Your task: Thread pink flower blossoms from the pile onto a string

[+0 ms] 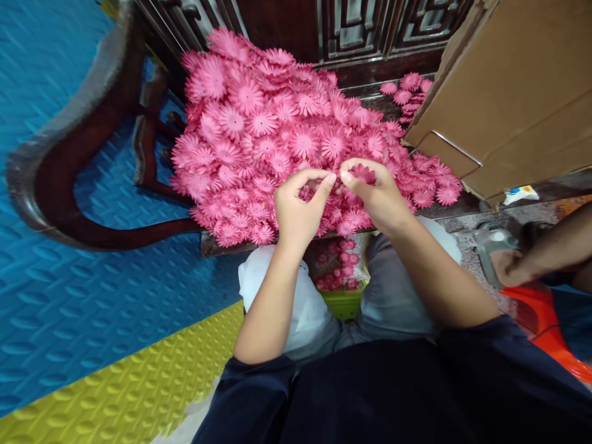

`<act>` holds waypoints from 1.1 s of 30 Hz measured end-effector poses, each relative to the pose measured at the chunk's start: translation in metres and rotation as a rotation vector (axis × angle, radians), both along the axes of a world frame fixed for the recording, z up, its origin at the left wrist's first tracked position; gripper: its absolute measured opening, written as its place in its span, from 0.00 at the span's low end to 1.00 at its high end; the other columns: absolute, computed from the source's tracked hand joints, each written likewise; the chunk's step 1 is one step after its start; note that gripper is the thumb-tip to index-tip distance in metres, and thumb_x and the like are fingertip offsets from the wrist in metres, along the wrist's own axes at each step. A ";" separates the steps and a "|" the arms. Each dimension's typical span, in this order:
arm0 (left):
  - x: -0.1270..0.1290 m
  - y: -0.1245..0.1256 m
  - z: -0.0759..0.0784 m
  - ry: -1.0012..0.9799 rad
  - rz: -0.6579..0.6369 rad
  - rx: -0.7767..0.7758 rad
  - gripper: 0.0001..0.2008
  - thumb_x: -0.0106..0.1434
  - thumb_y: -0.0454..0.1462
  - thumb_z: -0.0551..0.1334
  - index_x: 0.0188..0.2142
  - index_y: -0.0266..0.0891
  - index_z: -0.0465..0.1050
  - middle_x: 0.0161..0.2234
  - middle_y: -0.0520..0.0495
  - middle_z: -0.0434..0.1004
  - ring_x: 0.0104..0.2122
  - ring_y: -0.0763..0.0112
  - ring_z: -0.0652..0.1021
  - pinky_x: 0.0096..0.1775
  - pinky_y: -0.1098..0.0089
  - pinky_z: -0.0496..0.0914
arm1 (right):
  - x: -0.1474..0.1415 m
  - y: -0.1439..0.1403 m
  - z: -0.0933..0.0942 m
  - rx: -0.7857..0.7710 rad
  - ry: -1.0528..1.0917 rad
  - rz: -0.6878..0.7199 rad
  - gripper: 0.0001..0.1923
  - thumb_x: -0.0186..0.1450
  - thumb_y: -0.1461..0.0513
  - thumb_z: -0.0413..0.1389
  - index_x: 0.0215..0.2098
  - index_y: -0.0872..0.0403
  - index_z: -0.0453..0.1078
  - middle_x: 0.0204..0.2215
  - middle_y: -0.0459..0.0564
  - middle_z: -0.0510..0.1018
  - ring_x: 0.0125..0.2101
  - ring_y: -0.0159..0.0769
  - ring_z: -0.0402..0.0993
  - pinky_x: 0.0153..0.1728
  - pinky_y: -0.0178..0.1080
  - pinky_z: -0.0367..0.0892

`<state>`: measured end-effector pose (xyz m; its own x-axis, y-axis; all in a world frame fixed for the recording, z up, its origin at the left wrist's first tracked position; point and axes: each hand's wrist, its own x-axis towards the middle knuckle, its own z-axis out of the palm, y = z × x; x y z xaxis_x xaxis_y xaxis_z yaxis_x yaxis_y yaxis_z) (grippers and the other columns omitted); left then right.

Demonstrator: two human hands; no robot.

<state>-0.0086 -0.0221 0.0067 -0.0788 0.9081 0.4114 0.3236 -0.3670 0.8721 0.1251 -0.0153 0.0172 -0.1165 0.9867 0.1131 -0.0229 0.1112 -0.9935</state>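
Observation:
A big heap of pink fabric flowers covers the seat of a dark wooden chair in front of me. My left hand and my right hand meet over the heap's near edge, fingertips pinched together. My right hand holds one pink flower against its fingers, and my left thumb and forefinger pinch at the same spot, the piece between them too small to make out. More pink flowers lie in a green container between my knees.
A cardboard box leans at the right, with a few flowers behind it. Another person's arm reaches in from the right above an orange object. Blue and yellow foam mats cover the floor at left.

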 end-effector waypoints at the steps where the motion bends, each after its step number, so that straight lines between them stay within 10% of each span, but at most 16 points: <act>1: 0.000 0.000 0.000 0.022 0.009 0.008 0.04 0.58 0.37 0.64 0.29 0.40 0.75 0.29 0.52 0.80 0.29 0.76 0.76 0.36 0.74 0.70 | 0.000 0.000 0.000 0.020 -0.038 -0.014 0.05 0.59 0.62 0.55 0.26 0.53 0.64 0.25 0.43 0.68 0.27 0.28 0.64 0.36 0.35 0.64; 33: -0.001 0.002 -0.006 0.323 -0.010 0.053 0.05 0.60 0.36 0.61 0.28 0.40 0.73 0.30 0.50 0.77 0.33 0.69 0.75 0.38 0.68 0.66 | 0.008 0.006 0.000 0.147 -0.358 -0.025 0.02 0.56 0.66 0.54 0.26 0.55 0.67 0.28 0.47 0.75 0.32 0.33 0.68 0.42 0.40 0.63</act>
<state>-0.0097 -0.0204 0.0002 0.0722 0.8847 0.4605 0.5769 -0.4137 0.7043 0.1328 -0.0095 0.0172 -0.1507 0.9660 0.2103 0.3274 0.2495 -0.9114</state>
